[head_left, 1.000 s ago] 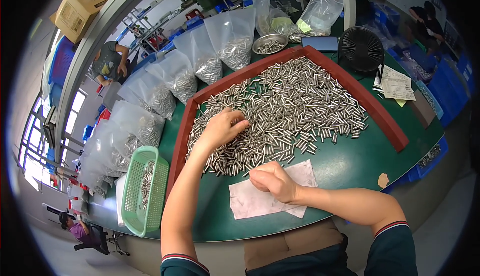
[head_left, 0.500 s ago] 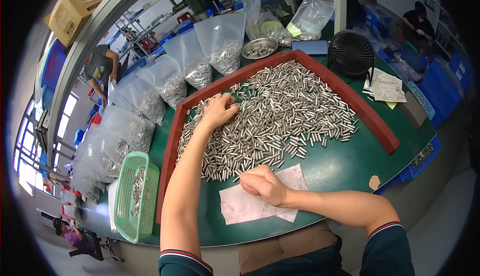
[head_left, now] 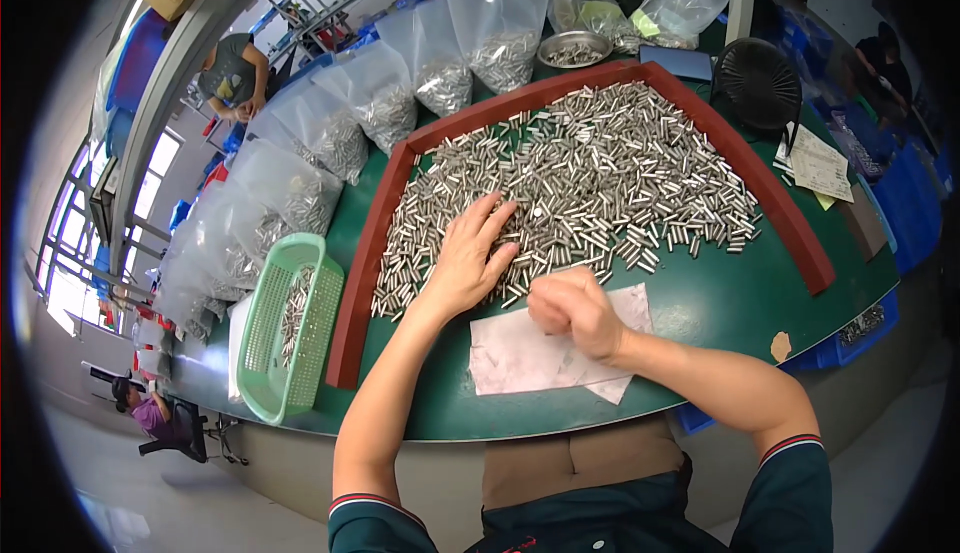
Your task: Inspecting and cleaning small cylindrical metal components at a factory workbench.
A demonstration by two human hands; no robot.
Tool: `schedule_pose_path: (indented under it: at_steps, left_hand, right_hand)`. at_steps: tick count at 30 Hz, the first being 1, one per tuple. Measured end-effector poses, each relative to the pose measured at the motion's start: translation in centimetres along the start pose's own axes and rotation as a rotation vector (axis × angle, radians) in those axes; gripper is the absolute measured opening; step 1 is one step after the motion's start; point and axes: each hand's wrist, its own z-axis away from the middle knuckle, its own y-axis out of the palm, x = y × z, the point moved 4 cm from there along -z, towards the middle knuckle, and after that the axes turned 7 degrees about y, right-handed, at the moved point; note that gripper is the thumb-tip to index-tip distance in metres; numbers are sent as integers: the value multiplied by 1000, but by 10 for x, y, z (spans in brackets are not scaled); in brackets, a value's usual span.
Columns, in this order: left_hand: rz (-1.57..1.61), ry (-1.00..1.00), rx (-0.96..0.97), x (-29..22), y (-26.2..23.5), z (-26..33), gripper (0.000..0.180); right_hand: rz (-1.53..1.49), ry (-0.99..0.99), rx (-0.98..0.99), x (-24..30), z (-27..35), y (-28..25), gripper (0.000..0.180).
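A large heap of small silver metal cylinders (head_left: 590,178) lies on the green table (head_left: 720,303), fenced on three sides by a red-brown frame (head_left: 365,263). My left hand (head_left: 470,258) lies flat with spread fingers on the near left part of the heap. My right hand (head_left: 572,311) is curled into a loose fist just in front of the heap, over a white sheet of paper (head_left: 530,353). Whether the fist holds any cylinders is hidden.
A light green plastic basket (head_left: 290,328) with some cylinders stands left of the frame. Clear bags of cylinders (head_left: 380,113) line the far left edge. A metal bowl (head_left: 572,50), a black fan (head_left: 757,78) and papers (head_left: 818,165) sit at the back right. Other people work at the far left.
My left hand has slid back toward me across the heap, from its far left part to its near edge. My right hand stays fisted over the paper.
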Motion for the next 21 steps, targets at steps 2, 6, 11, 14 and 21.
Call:
schedule_pose_path:
  at_steps: [2, 6, 11, 14, 21]
  left_hand:
    - [-18, -49, 48, 0, 0, 9, 47]
    - [29, -83, 73, -3, -6, 23, 41]
    - [200, -54, -34, 0, -14, 39, 29]
    - [139, -28, -82, -6, -17, 44, 22]
    - [61, -114, -477, -1, -33, 44, 17]
  right_hand:
    - [-27, -32, -34, 5, -4, -6, 37]
    - [-119, -81, -26, 19, -8, -14, 37]
    - [-97, -132, -21, 21, -10, -20, 38]
    - [-24, -237, -74, 26, -7, -21, 38]
    - [55, -157, -14, 12, 3, -1, 37]
